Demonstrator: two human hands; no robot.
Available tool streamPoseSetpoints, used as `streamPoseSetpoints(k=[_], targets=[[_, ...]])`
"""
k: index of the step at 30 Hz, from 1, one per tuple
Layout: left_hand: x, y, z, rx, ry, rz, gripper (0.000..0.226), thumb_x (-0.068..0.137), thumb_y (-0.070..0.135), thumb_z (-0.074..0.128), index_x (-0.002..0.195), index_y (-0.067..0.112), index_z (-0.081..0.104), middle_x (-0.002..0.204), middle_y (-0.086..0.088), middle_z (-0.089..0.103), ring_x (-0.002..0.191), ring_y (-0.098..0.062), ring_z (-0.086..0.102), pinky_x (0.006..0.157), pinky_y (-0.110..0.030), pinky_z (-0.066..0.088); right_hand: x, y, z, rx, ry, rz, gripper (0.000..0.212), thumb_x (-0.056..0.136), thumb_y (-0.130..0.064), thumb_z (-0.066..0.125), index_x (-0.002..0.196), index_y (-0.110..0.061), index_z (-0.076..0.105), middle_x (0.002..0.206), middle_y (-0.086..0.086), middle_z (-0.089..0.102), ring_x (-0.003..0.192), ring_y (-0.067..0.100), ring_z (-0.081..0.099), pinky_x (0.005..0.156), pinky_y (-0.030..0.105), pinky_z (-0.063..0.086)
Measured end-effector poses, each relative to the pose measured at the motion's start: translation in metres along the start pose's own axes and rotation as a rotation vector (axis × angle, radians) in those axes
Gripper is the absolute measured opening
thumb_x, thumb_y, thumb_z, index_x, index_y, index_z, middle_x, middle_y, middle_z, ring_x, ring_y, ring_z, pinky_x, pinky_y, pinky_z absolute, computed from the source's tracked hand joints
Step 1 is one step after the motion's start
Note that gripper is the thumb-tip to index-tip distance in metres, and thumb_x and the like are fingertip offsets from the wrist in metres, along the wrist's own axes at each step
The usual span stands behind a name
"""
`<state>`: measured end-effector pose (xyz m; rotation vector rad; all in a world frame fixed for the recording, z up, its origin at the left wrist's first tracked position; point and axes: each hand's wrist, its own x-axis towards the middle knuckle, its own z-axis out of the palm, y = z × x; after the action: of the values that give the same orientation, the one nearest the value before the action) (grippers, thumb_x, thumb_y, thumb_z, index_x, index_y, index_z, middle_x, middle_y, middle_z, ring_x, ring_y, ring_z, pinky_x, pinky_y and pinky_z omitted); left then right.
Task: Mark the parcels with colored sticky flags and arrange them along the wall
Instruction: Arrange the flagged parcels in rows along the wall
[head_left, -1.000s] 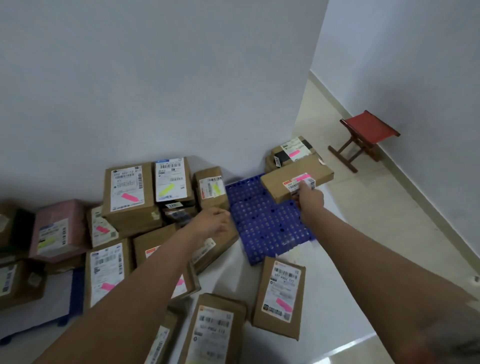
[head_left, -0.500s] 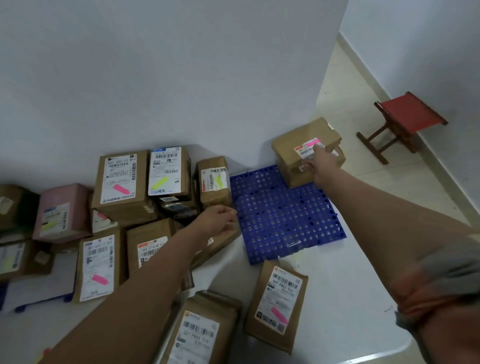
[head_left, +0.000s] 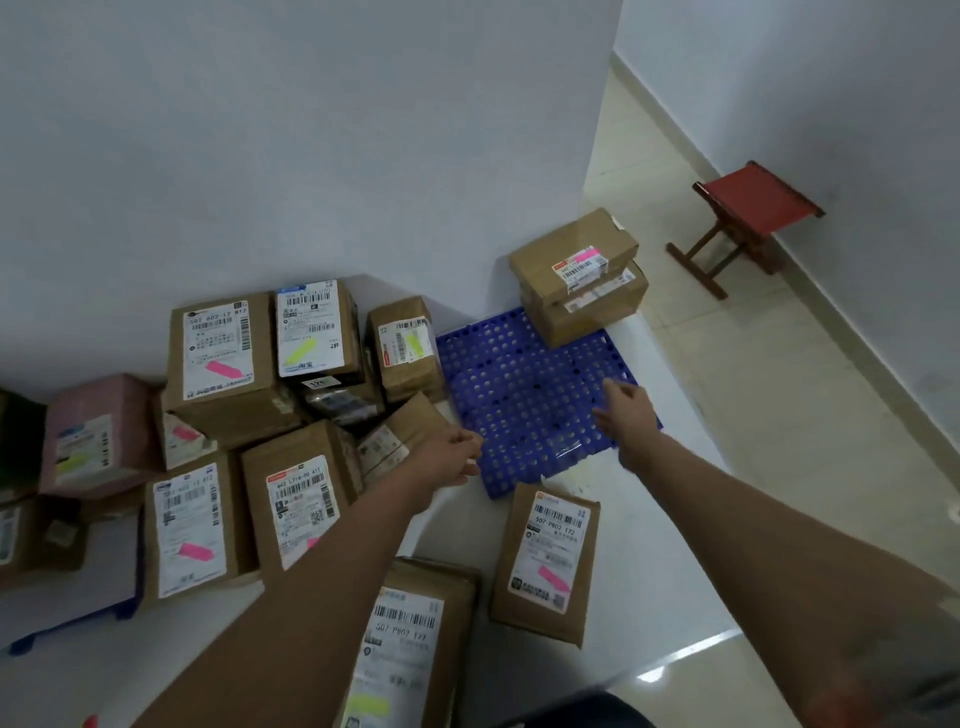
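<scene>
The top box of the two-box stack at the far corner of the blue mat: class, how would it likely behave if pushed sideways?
The top box sits skewed on the lower box, so it would probably slide off rather than tip. Its cardboard looks stiff and flat-sided, so no rolling. Weight cannot be judged.

Both forearms are bare; a blurred grey-and-orange sleeve (head_left: 904, 670) covers the right upper arm.

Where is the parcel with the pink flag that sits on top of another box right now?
In the head view it is upper right of centre: the pink-flagged parcel lies on a second box at the blue pallet's far corner, against the wall.
</scene>
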<state>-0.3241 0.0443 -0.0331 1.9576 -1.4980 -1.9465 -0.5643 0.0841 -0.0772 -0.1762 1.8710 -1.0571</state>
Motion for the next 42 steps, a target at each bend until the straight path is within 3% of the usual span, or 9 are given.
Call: streamPoseSetpoints(k=[8, 13, 17, 20, 25, 28, 33, 38, 42], targets=[[-0.028, -0.037, 0.043, 0.162, -0.141, -0.018, 0.011, 0.100, 0.023, 0.054, 0.109, 0.017, 0.054, 0.096, -0.001, 0.054, 0.095, -0.022, 0.055, 0.084, -0.033, 0.044, -0.078, 0.135, -0.017, -0.074, 0.114, 0.204, 0.053, 0.096, -0.042, 0.053, 0.137, -0.010, 0.046, 0.132, 0.013, 0.054, 0.118, 0.032, 0.053, 0.104, 0.047, 0.045], [-0.042, -0.043, 0.056, 0.448, -0.349, 0.070, 0.043, 0.101, 0.020, 0.052, 0.143, 0.015, 0.044, 0.142, 0.003, 0.047, 0.127, -0.017, 0.048, 0.106, -0.028, 0.039, -0.110, 0.150, -0.014, -0.094, 0.041, 0.246, 0.055, 0.099, -0.042, 0.049, 0.143, -0.009, 0.041, 0.137, 0.011, 0.052, 0.122, 0.031, 0.051, 0.097, 0.041, 0.044], [-0.041, -0.049, 0.059, 0.550, -0.348, -0.030, 0.041, 0.104, 0.016, 0.045, 0.144, 0.008, 0.044, 0.147, -0.009, 0.049, 0.132, -0.025, 0.049, 0.108, -0.033, 0.038, -0.126, 0.153, -0.016, -0.074, -0.079, 0.292, 0.034, 0.103, -0.032, 0.044, 0.125, -0.007, 0.053, 0.123, 0.013, 0.060, 0.104, 0.024, 0.055, 0.095, 0.038, 0.045], [-0.041, -0.052, 0.062, 0.516, -0.385, -0.017, 0.043, 0.102, 0.015, 0.048, 0.145, 0.013, 0.044, 0.146, -0.007, 0.051, 0.131, -0.024, 0.050, 0.112, -0.034, 0.038, -0.127, 0.157, -0.020, -0.022, -0.106, 0.297, 0.029, 0.102, -0.032, 0.045, 0.114, -0.008, 0.057, 0.117, 0.012, 0.063, 0.093, 0.019, 0.057, 0.096, 0.037, 0.043], [-0.039, -0.046, 0.060, 0.304, -0.352, 0.035, 0.053, 0.101, 0.017, 0.051, 0.150, 0.021, 0.031, 0.143, -0.002, 0.046, 0.114, -0.015, 0.051, 0.091, -0.026, 0.043, -0.125, 0.158, -0.024, 0.153, -0.016, 0.267, 0.059, 0.097, -0.057, 0.043, 0.132, -0.011, 0.054, 0.125, 0.007, 0.063, 0.113, 0.026, 0.059, 0.101, 0.042, 0.046], [-0.035, -0.043, 0.057, 0.195, -0.320, 0.048, 0.055, 0.100, 0.020, 0.054, 0.148, 0.028, 0.026, 0.144, -0.001, 0.047, 0.106, -0.014, 0.056, 0.091, -0.029, 0.049, -0.126, 0.147, -0.023, 0.270, -0.020, 0.222, 0.071, 0.089, -0.069, 0.044, 0.136, -0.015, 0.049, 0.126, 0.007, 0.062, 0.108, 0.024, 0.063, 0.086, 0.036, 0.054], [-0.036, -0.038, 0.047, 0.108, -0.283, 0.023, 0.059, 0.101, 0.021, 0.053, 0.150, 0.033, 0.024, 0.125, 0.003, 0.054, 0.091, -0.007, 0.057, 0.064, -0.023, 0.045, -0.130, 0.122, -0.019, 0.227, -0.143, 0.199, 0.095, 0.071, -0.083, 0.041, 0.141, -0.020, 0.045, 0.128, 0.006, 0.058, 0.109, 0.023, 0.059, 0.087, 0.034, 0.052], [-0.036, -0.038, 0.038, 0.024, -0.232, -0.054, 0.065, 0.096, 0.028, 0.061, 0.148, 0.043, 0.026, 0.140, 0.004, 0.053, 0.121, -0.024, 0.053, 0.097, -0.047, 0.046, -0.131, 0.112, -0.018, 0.005, -0.224, 0.177, 0.092, 0.080, -0.071, 0.054, 0.150, -0.017, 0.030, 0.143, 0.005, 0.048, 0.123, 0.023, 0.049, 0.102, 0.039, 0.038], [-0.037, -0.036, 0.034, -0.005, -0.208, -0.056, 0.065, 0.095, 0.033, 0.061, 0.148, 0.046, 0.026, 0.142, 0.005, 0.049, 0.125, -0.025, 0.049, 0.099, -0.049, 0.045, -0.134, 0.106, -0.013, 0.032, -0.284, 0.218, 0.099, 0.070, -0.061, 0.072, 0.148, -0.033, 0.019, 0.131, 0.002, 0.055, 0.111, 0.022, 0.057, 0.088, 0.043, 0.048]])
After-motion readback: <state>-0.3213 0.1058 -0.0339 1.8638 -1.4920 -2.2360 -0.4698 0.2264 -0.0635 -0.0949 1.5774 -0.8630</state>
